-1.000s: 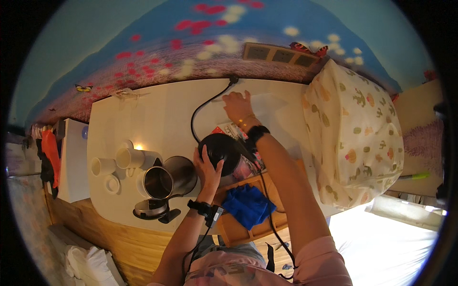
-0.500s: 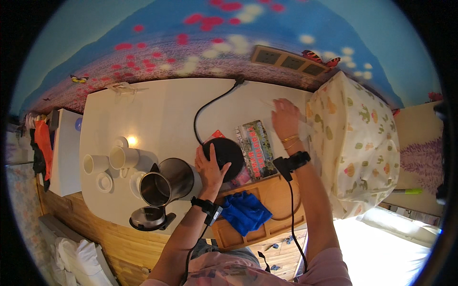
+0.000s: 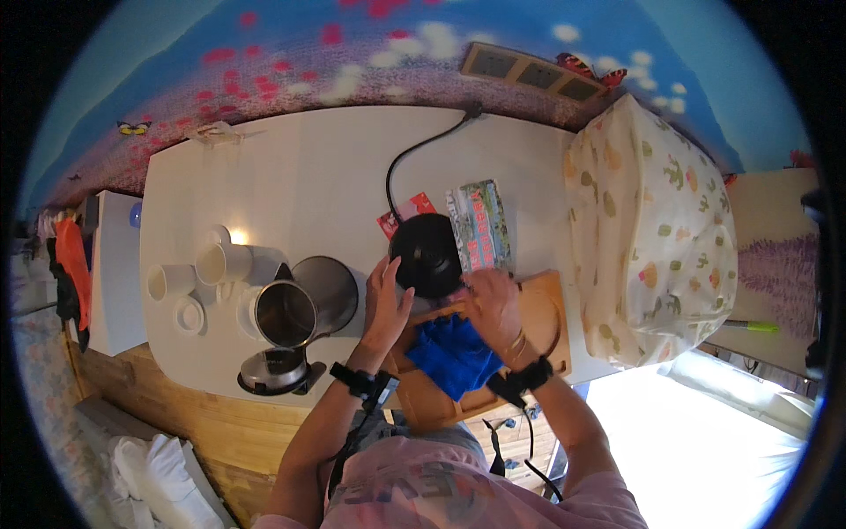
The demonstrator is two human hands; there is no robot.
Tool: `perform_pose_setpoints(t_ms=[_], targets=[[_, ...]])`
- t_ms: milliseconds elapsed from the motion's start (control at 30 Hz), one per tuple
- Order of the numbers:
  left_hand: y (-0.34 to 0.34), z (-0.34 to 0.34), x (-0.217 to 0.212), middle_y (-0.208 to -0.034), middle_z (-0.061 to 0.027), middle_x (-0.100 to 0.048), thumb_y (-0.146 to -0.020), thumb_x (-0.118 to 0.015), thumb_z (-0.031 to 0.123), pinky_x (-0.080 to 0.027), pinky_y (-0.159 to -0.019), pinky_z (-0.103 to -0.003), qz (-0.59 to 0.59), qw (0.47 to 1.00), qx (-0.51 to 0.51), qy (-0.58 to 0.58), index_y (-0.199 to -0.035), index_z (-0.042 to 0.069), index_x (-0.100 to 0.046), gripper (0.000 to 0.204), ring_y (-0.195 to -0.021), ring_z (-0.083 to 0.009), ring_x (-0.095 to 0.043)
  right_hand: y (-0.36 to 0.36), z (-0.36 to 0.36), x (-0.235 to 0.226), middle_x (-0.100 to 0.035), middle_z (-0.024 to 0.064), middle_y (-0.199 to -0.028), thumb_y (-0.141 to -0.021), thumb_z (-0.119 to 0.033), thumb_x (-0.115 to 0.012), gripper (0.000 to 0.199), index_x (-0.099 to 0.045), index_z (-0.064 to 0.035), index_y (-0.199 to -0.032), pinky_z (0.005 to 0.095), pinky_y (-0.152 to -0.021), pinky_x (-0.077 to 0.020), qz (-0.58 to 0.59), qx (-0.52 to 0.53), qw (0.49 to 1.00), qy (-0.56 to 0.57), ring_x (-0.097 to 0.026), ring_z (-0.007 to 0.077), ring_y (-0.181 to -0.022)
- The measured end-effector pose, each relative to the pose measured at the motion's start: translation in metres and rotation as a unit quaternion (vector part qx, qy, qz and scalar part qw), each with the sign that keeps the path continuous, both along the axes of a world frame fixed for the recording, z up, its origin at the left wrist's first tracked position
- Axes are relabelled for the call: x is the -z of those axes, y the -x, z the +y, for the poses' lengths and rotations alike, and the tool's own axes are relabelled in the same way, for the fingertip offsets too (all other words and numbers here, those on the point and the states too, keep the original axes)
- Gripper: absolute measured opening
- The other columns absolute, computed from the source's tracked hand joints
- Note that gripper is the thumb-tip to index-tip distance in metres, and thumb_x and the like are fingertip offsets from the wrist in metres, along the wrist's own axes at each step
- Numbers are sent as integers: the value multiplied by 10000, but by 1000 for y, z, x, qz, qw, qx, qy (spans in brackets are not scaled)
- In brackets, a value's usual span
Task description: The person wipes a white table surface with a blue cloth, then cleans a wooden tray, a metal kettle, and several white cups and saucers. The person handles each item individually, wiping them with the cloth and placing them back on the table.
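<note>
The black base (image 3: 426, 256) lies on the white table (image 3: 308, 203). The left hand (image 3: 386, 304) is at the base's left edge, its thumb and fingers spread apart, with the fingertips at the rim. The right hand (image 3: 493, 309) is just right of the base on the near side, by the lower end of the booklet (image 3: 485, 227); its fingers are bent, and I cannot tell whether they pinch anything. The booklet lies along the base's right side, reaching away from the person. A red card (image 3: 416, 206) shows at the base's far side, and a black cord (image 3: 389, 176) runs from the base to the table's far edge. To the left of the base stands the metal kettle (image 3: 339, 295), its lid (image 3: 275, 370) swung open on the near side. Farther left of the base are two white mugs (image 3: 176, 281) and a small white ring (image 3: 189, 315). Nearer the person than the base is the wooden tray (image 3: 548, 309), with a crumpled blue cloth (image 3: 449, 360) on it. Well right of the base stands the cactus-print cover (image 3: 674, 238).
</note>
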State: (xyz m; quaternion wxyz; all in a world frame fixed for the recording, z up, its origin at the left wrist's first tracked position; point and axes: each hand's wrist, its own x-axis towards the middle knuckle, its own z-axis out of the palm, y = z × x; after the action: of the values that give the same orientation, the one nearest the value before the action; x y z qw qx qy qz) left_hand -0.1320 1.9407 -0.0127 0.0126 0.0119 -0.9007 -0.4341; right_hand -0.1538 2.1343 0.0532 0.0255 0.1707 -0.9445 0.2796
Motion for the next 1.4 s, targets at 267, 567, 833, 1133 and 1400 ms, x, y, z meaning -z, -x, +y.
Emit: perform_pose_setpoints(t_ms=[267, 567, 833, 1133, 1400], targets=[[-75, -34, 1, -1140, -183, -444, -815, -588, 116, -387, -904, -403, -128, 991, 33, 27, -1205, 21, -410, 439, -1071, -352, -445, -115, -51, 32, -527, 90, -1098, -734, -238, -637, 299, -605, -79, -986, 424, -880, -352, -55, -26, 997, -45, -474, 261, -1066], [-98, -36, 24, -1208, -179, -430, -857, -577, 175, -407, -899, -387, -220, 974, -30, -40, -1220, 13, -392, 438, -1087, -324, -476, -106, -11, 52, -481, 129, -1200, -692, -166, -652, 506, -504, -41, -1160, 413, -917, -349, 13, 71, 994, -85, -465, 291, -1091], [-113, -36, 18, -1110, -174, -510, -881, -517, 154, -419, -874, -370, -255, 965, -25, -54, -1209, 13, -400, 375, -1020, -314, -525, -116, -57, 75, -495, 136, -1164, -691, -131, -635, 459, -521, -4, -1117, 401, -897, -377, 51, 76, 995, -35, -479, 299, -1076], [-110, -37, 30, -1062, -157, -504, -882, -508, 119, -432, -820, -359, -255, 962, -24, -89, -1225, 16, -389, 377, -943, -275, -533, -126, -54, 61, -493, 130, -1193, -711, -169, -627, 458, -542, -29, -1139, 410, -971, -332, 6, -36, 999, -13, -445, 272, -1163], [-113, -39, 39, -1063, -146, -501, -891, -516, 134, -431, -819, -355, -191, 977, 7, -94, -1292, 7, -321, 464, -931, -255, -520, -118, -40, 69, -502, 103, -1182, -713, -148, -638, 453, -544, -69, -1149, 427, -965, -319, 46, 114, 992, -34, -448, 273, -1144]])
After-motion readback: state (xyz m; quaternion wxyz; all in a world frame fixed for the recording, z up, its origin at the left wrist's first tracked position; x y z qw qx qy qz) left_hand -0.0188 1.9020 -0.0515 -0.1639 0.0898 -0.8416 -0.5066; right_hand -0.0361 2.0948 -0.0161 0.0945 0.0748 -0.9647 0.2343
